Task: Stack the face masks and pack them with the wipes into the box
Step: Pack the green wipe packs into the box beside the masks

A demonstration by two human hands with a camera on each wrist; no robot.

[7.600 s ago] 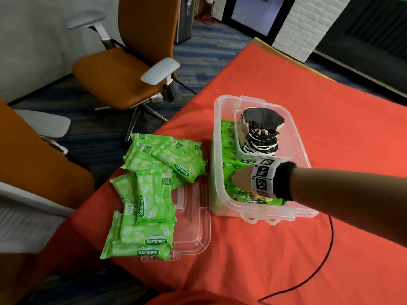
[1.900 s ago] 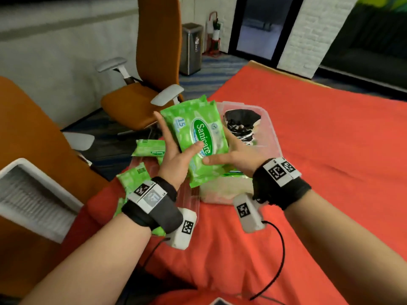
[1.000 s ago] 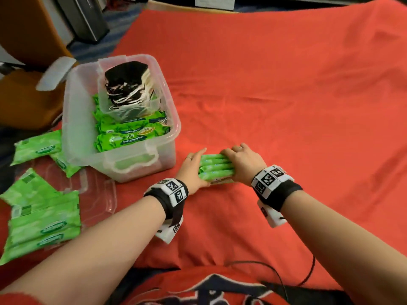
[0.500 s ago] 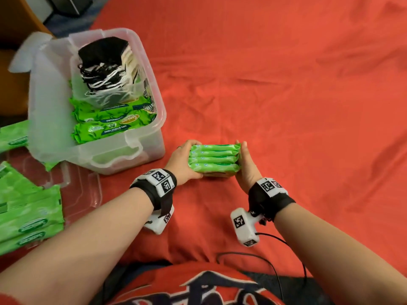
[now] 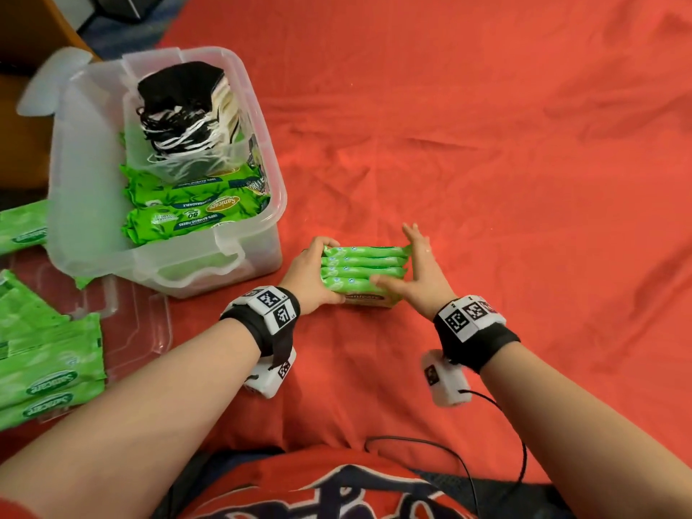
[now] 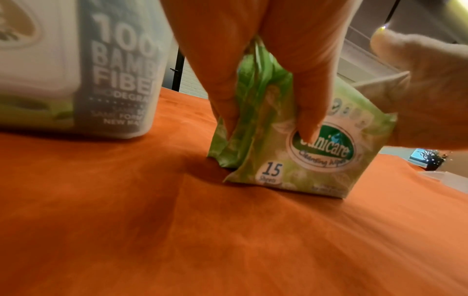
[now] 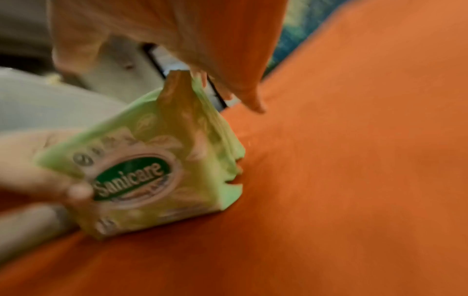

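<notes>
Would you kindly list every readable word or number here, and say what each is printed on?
"Sanicare": front wipes pack between both hands.
"15": same pack's corner.
"Sanicare", "100% BAMBOO FIBERS", "80": larger packs in the clear box.
"Sanicare": loose packs at left.
Other small print is too blurred.

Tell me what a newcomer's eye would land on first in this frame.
First, the bundle of green wipe packs standing on edge on the red cloth, squeezed between the left hand and right hand. Next, the clear box at left, holding black and white face masks in an inner tub and more wipes.
</notes>
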